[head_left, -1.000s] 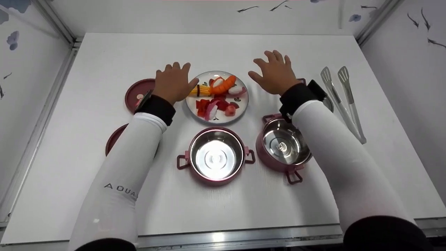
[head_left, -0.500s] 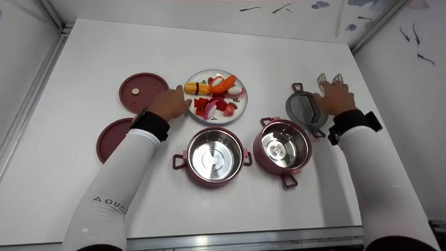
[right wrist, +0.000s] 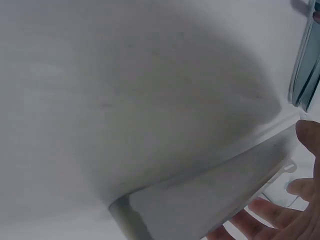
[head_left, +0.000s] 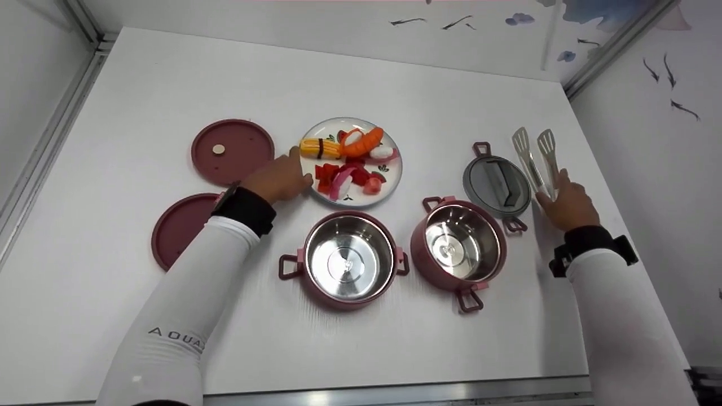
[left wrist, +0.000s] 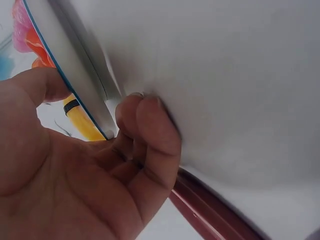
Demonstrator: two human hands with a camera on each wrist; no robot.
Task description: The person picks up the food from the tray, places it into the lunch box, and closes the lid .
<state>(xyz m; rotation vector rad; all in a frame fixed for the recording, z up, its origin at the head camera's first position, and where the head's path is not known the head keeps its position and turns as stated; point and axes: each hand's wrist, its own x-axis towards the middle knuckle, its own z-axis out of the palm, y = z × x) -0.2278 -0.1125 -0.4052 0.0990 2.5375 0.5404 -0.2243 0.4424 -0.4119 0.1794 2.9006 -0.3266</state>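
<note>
My left hand holds the rim of a white plate of play food; in the left wrist view, my thumb lies over the rim and several fingers curl by its underside. On that plate are red pieces, a yellow bundle with a black band, and an orange piece. At the right, my right hand is around metal tongs with slotted ends. The right wrist view shows thumb and spread fingers on either side of the pale grey handle, fingertips right at its edges.
Two maroon pots, a front one and a right one, stand before the plate. A grey lid with side handles lies behind the right pot. Maroon lids lie left, one partly hidden by my left sleeve. Walls surround the table.
My left hand has come down from above the plate's left side to its rim. The right hand has moved right, then toward me along the tongs to the handle.
</note>
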